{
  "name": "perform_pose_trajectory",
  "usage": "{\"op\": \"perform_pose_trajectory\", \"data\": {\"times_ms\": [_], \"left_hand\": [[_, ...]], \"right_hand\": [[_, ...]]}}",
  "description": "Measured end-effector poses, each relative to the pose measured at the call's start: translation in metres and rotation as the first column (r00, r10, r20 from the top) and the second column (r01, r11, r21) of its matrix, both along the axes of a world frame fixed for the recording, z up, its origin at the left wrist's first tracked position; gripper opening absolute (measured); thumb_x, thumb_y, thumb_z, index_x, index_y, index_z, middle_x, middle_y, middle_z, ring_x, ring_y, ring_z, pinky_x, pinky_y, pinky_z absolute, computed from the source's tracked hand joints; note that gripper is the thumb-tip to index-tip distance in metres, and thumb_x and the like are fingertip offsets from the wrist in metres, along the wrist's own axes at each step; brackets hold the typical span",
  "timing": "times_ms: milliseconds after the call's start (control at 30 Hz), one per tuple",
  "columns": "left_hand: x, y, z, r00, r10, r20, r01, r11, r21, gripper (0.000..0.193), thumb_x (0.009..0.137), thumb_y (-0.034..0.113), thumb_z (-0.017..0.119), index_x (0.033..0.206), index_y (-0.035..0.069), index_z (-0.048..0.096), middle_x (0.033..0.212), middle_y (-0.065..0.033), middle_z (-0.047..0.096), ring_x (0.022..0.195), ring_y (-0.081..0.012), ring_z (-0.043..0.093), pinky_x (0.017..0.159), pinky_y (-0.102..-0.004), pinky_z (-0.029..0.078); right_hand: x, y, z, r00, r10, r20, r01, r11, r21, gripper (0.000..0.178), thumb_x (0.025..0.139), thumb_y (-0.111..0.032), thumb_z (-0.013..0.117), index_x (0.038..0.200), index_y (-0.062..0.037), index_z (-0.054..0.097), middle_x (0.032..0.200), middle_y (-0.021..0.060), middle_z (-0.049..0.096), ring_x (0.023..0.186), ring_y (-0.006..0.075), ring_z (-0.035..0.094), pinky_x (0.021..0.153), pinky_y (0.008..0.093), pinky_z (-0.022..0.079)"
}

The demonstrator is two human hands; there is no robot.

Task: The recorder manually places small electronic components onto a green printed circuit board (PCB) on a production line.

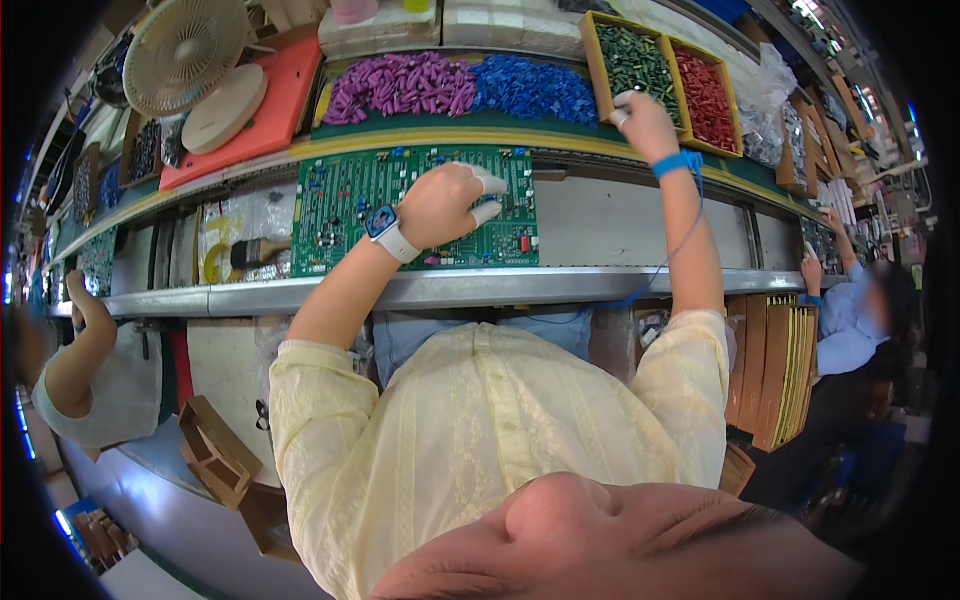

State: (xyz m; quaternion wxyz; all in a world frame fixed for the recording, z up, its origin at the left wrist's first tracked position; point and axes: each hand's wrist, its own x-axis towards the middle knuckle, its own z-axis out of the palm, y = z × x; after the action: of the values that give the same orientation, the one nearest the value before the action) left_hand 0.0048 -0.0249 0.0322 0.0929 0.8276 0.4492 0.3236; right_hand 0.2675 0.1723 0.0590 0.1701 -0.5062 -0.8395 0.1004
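Observation:
A large green circuit board with many small parts on it lies across the rails before me. Over its right half is my left hand, white covers on its fingertips, thumb and index finger apart with a gap between them. My right hand reaches to the near edge of a tray of small green components. Its covered fingertips are pressed together; whether they hold a part is too small to see. Small red components fill the tray's other compartment.
Heaps of purple components and blue components lie behind the board. A fan stands back left. A brush lies left of the board. A blue wrist strap's cord hangs from my right wrist. Co-workers sit on both sides.

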Motion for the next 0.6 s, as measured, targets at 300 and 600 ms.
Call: {"op": "perform_pose_trajectory", "data": {"times_ms": [300,600], "left_hand": [[-0.008,-0.008,-0.001,0.994,0.065,-0.082,-0.071,0.995,-0.065,0.020,0.076,0.019,0.062,0.092,0.008,0.064,0.085,-0.0123,0.063,0.081,-0.0298,0.059,0.072,-0.0394,0.047],[-0.006,-0.007,-0.002,0.993,0.063,-0.097,-0.070,0.995,-0.069,0.020,0.075,0.019,0.063,0.092,0.008,0.064,0.085,-0.0129,0.063,0.080,-0.0301,0.059,0.073,-0.0390,0.047]], "right_hand": [[0.034,0.086,-0.042,0.964,-0.152,0.217,0.122,0.982,0.146,0.035,0.081,-0.015,0.059,0.115,-0.0108,0.053,0.108,0.0202,0.054,0.094,0.0358,0.056,0.080,0.0444,0.048],[0.029,0.094,-0.047,0.959,-0.210,0.191,0.174,0.966,0.190,0.016,0.082,-0.014,0.054,0.094,-0.0038,0.053,0.097,0.0227,0.058,0.083,0.0369,0.059,0.068,0.0478,0.050]]}}
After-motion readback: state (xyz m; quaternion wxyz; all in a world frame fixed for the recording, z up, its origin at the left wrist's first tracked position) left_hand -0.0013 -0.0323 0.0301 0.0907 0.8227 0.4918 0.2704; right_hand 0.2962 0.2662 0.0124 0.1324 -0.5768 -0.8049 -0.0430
